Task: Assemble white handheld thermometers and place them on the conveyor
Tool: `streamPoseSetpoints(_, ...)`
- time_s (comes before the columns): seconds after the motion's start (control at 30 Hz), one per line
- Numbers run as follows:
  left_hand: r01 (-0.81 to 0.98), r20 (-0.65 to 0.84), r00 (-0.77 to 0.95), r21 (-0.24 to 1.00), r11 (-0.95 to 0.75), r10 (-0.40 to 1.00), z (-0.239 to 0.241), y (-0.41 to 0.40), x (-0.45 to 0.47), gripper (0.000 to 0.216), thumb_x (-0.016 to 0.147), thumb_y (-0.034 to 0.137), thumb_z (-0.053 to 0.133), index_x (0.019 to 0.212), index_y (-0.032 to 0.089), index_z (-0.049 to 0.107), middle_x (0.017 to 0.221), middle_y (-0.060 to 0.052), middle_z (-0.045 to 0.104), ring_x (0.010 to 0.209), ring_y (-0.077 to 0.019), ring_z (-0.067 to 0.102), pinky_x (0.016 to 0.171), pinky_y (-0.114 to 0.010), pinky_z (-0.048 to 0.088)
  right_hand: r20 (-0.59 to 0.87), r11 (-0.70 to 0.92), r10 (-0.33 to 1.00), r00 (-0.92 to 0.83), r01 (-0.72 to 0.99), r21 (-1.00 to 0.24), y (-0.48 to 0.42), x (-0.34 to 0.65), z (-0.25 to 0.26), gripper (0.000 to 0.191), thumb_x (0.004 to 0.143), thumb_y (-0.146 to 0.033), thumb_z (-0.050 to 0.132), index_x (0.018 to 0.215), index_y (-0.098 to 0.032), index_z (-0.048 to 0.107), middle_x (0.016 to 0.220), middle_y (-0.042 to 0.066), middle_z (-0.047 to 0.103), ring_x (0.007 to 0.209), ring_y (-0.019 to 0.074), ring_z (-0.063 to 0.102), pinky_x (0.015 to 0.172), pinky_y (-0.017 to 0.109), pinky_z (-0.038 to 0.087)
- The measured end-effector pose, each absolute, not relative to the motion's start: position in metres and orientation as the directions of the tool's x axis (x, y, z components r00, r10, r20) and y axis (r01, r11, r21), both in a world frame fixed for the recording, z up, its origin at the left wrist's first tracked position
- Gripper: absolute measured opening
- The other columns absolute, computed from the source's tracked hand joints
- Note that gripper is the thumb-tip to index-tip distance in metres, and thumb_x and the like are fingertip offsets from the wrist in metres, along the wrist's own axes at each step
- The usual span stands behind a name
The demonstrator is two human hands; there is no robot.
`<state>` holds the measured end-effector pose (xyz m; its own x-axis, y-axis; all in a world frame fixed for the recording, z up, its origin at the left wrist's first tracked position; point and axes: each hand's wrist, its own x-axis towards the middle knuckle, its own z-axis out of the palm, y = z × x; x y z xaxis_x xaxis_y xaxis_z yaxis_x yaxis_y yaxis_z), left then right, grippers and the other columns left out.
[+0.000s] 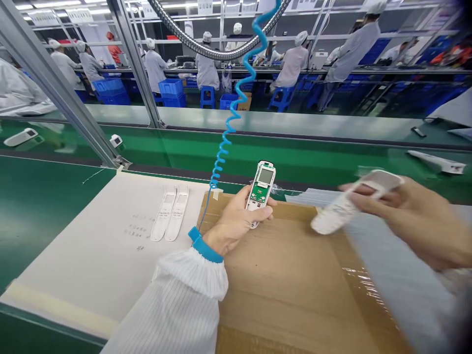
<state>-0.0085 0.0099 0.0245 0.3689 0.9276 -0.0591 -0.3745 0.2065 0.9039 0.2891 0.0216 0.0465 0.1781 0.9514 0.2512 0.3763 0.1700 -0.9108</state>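
Observation:
My left hand [239,216] grips a white handheld device body [261,189] whose front is uncovered, so a small grey screen and a green circuit board show. A blue wrist strap [206,248] circles my left wrist. Off to the right, my right hand [398,201] has its fingers closed round a white plastic cover [341,209], slightly blurred and apart from the device body. The cover is long, with a window opening near its upper end. Two similar white covers [169,212] lie side by side on white paper to the left.
A blue coiled cord [224,137] hangs down to the wrist strap. Brown cardboard [283,295] covers the bench before me, beside white paper [99,265]. Beyond runs a green conveyor belt [191,147] carrying several white devices. A metal post [70,78] slants at left; people in white coats sit behind.

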Motion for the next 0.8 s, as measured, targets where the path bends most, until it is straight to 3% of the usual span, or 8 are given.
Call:
streamPoseSetpoints(0.1,-0.318,-0.079,0.246,0.935,0.158,0.966,0.022,0.011,-0.006,0.033,0.079,0.034,0.078,0.099,0.018,0.057,0.086,0.000,0.060,0.066,-0.0088,0.049,0.062,-0.025,0.036,0.038,0.030,0.993,0.114,0.070,-0.997,0.023,0.208,0.048,0.053,0.064,-0.042,0.090,0.111,-0.033,0.066,0.107,0.005,0.076,0.102,0.0285,0.068,0.094,0.048,0.053)
streamPoseSetpoints(0.17,-0.240,-0.065,0.135,0.966,0.097,0.989,0.018,0.014,-0.005,0.037,0.077,0.035,0.081,0.101,0.017,0.058,0.089,-0.001,0.061,0.073,-0.0108,0.052,0.068,-0.025,0.040,-0.036,-0.027,0.998,0.057,-0.142,-0.989,0.025,0.170,0.038,0.061,0.062,-0.039,0.091,0.115,-0.031,0.063,0.110,0.003,0.076,0.104,0.0258,0.068,0.094,0.045,0.055)
streamPoseSetpoints(0.27,-0.135,-0.085,0.060,0.987,0.092,0.995,0.011,0.017,-0.004,0.036,0.076,0.034,0.081,0.100,0.016,0.061,0.093,-0.003,0.064,0.079,-0.0131,0.056,0.072,-0.026,0.041,-0.081,-0.073,0.997,0.008,-0.337,-0.939,0.028,0.142,0.021,0.057,0.065,-0.034,0.090,0.114,-0.030,0.062,0.113,0.001,0.074,0.107,0.0228,0.068,0.095,0.042,0.057)
streamPoseSetpoints(0.4,-0.052,-0.124,-0.013,0.991,0.123,0.992,0.010,0.018,-0.005,0.029,0.080,0.038,0.077,0.093,0.016,0.063,0.083,-0.002,0.063,0.069,-0.0118,0.052,0.064,-0.026,0.038,-0.076,-0.054,0.996,0.053,-0.337,-0.940,0.031,0.152,0.013,0.039,0.069,-0.035,0.088,0.101,-0.026,0.068,0.114,0.002,0.073,0.106,0.0196,0.067,0.096,0.035,0.056)
streamPoseSetpoints(0.53,-0.085,-0.124,-0.172,0.990,0.110,0.977,0.015,0.020,-0.008,0.028,0.082,0.039,0.075,0.088,0.016,0.062,0.076,0.000,0.059,0.062,-0.0099,0.047,0.058,-0.024,0.035,-0.109,-0.070,0.971,0.213,-0.183,-0.981,0.043,0.177,0.016,0.032,0.075,-0.051,0.080,0.082,-0.023,0.067,0.089,0.002,0.070,0.074,0.0136,0.064,0.067,0.025,0.056)
streamPoseSetpoints(0.63,-0.183,-0.124,-0.265,0.980,0.076,0.956,0.015,0.024,-0.011,0.025,0.081,0.035,0.075,0.083,0.016,0.059,0.069,0.002,0.055,0.057,-0.0085,0.043,0.053,-0.023,0.033,-0.027,-0.054,0.984,0.176,0.153,-0.987,0.061,0.182,0.017,0.038,0.088,-0.057,0.060,0.071,-0.022,0.060,0.071,0.002,0.063,0.060,0.0131,0.056,0.054,0.025,0.047)
streamPoseSetpoints(0.73,-0.271,-0.125,-0.290,0.962,0.044,0.949,0.013,0.027,-0.011,0.024,0.079,0.031,0.076,0.080,0.016,0.057,0.067,0.003,0.053,0.054,-0.0078,0.041,0.050,-0.023,0.031,0.019,-0.008,0.999,0.032,0.685,-0.728,0.080,0.172,0.016,0.040,0.092,-0.047,0.050,0.062,-0.022,0.059,0.068,0.004,0.065,0.065,0.0170,0.060,0.062,0.029,0.047)
streamPoseSetpoints(0.8,-0.289,-0.117,-0.283,0.957,0.031,0.952,0.013,0.028,-0.011,0.024,0.078,0.031,0.076,0.079,0.016,0.057,0.066,0.003,0.052,0.053,-0.0074,0.041,0.049,-0.022,0.030,0.021,-0.014,0.999,0.030,0.850,-0.527,0.090,0.163,0.015,0.035,0.086,-0.041,0.057,0.058,-0.022,0.062,0.069,0.006,0.068,0.074,0.0237,0.064,0.068,0.034,0.045)
